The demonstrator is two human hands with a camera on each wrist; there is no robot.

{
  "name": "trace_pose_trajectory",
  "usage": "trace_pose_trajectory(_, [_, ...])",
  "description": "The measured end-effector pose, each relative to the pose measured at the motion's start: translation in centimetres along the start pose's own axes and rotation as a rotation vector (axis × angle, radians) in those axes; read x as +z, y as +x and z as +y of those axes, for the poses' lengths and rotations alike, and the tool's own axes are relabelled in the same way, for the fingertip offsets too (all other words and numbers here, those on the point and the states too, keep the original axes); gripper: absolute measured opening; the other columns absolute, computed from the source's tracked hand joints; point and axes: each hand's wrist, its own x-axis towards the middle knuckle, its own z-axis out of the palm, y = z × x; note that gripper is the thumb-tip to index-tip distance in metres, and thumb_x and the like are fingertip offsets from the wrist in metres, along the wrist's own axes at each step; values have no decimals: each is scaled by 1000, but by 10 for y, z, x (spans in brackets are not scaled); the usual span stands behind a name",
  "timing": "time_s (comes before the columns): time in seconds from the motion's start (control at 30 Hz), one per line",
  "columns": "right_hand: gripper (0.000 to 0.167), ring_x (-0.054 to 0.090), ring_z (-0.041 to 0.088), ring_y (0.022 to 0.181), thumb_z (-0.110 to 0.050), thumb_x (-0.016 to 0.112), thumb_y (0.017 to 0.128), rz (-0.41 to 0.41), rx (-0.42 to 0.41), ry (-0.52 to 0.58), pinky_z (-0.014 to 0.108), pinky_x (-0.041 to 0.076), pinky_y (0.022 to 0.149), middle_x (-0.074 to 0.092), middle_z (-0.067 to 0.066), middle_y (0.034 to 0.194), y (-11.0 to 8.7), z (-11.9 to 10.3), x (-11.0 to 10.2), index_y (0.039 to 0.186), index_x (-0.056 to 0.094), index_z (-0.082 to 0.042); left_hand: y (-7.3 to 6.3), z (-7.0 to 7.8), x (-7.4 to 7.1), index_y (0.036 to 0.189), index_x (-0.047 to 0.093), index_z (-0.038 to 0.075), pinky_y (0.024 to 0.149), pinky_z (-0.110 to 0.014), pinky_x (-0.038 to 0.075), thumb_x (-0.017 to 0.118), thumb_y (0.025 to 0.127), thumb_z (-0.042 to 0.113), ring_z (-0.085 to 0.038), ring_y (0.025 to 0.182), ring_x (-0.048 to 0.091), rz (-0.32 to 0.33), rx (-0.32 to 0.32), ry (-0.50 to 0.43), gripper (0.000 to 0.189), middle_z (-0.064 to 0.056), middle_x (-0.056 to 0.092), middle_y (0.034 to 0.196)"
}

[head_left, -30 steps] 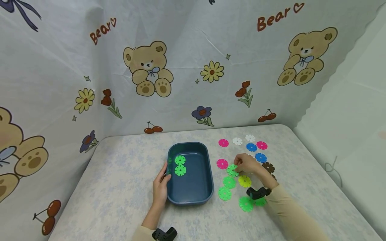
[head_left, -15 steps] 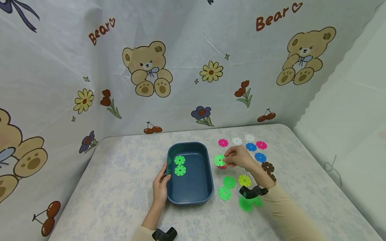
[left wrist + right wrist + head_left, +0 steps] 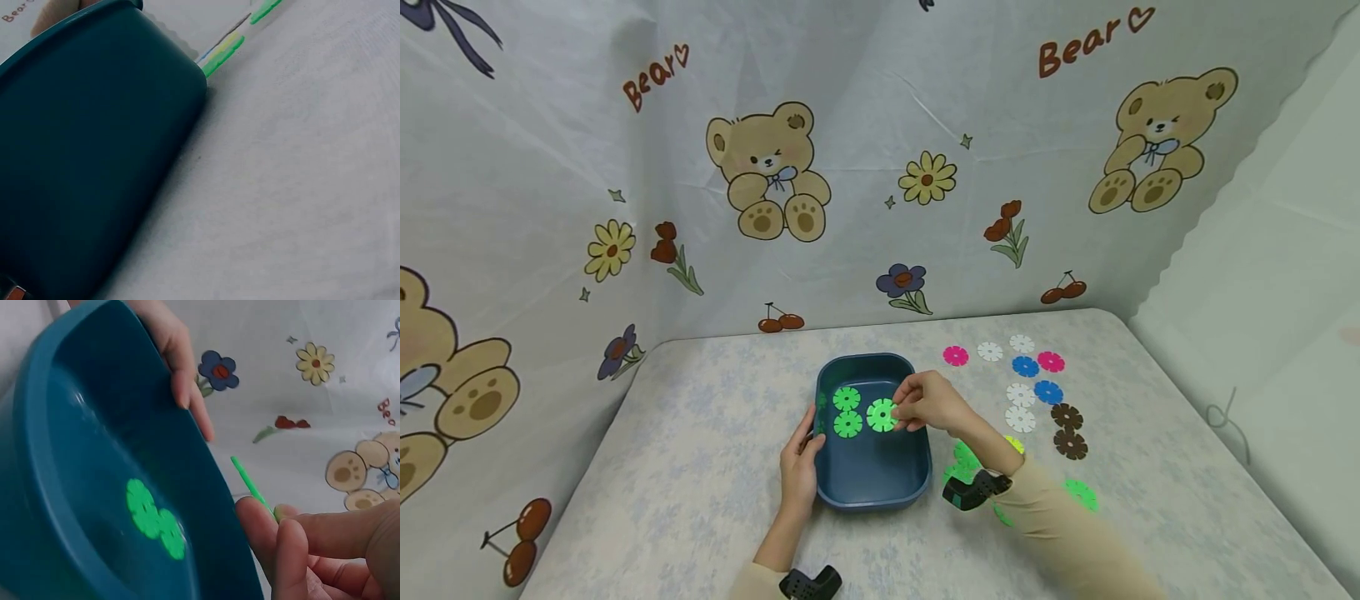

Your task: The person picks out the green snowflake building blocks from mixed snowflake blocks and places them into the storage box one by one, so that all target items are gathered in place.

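Observation:
A dark blue plastic bin (image 3: 880, 487) stands on the table, with two green snowflake discs (image 3: 847, 412) lying flat inside near its left wall. My left hand (image 3: 799, 475) holds the bin's left side, its thumb at the rim. Above the bin's right half, my right hand (image 3: 931, 402) pinches another green snowflake disc (image 3: 882, 415) by its edge between thumb and fingers. In the right wrist view that pinched disc (image 3: 250, 484) appears edge-on, over the bin's rim. The left wrist view shows mostly the bin's outer wall (image 3: 94, 144).
Right of the bin lie loose discs: pink (image 3: 956, 356), white (image 3: 1020, 418), blue (image 3: 1048, 392), brown (image 3: 1070, 443) and green (image 3: 1081, 493). My right forearm partly covers a yellow disc (image 3: 1015, 443) and some green ones. A bear-print cloth (image 3: 850, 275) hangs behind the table.
My right hand has lifted a green disc from the table and carried it left, over the bin. My left hand and the bin stay in place.

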Motion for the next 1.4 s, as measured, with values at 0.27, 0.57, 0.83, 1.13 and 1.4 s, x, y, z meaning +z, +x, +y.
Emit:
trace_pose_trajectory(0.27, [12, 72, 26, 66, 4, 69, 85, -32, 52, -19, 29, 57, 57, 69, 17, 74, 15, 5, 32, 93, 63, 10, 0, 0, 1, 149, 42, 14, 93, -9, 37, 47, 102, 10, -28, 133, 44, 2, 1, -7, 48, -4, 37, 156])
trace_pose_trajectory(0.57, [10, 72, 28, 65, 6, 69, 84, -69, 88, -63, 36, 58, 58, 67, 12, 70, 23, 16, 52, 90, 63, 9, 1, 1, 0, 149, 42, 14, 94, -9, 37, 47, 101, 10, -28, 132, 44, -5, 2, -16, 48, -5, 37, 156])
trace_pose_trajectory(0.83, [12, 71, 29, 61, 7, 72, 81, -65, 117, -112, 37, 57, 56, 68, 14, 65, 26, 27, 65, 88, 63, 10, 0, 1, 0, 149, 43, 15, 93, -10, 38, 48, 101, 11, -28, 132, 44, -3, 0, -19, 48, -4, 37, 156])
trace_pose_trajectory(1.13, [11, 70, 24, 56, 5, 74, 80, -64, 120, -184, 34, 57, 53, 70, 14, 62, 28, 28, 70, 81, 63, 3, -1, 2, 0, 149, 43, 16, 93, -10, 37, 48, 102, 10, -27, 132, 44, -4, -1, -8, 48, -3, 37, 156])
trace_pose_trajectory(1.4, [11, 69, 19, 52, 4, 74, 80, -57, 112, -208, 29, 55, 50, 70, 14, 62, 29, 31, 72, 77, 64, 1, 0, 0, 0, 150, 42, 15, 95, -11, 36, 48, 102, 12, -27, 133, 43, -7, 7, -4, 49, -3, 37, 156])
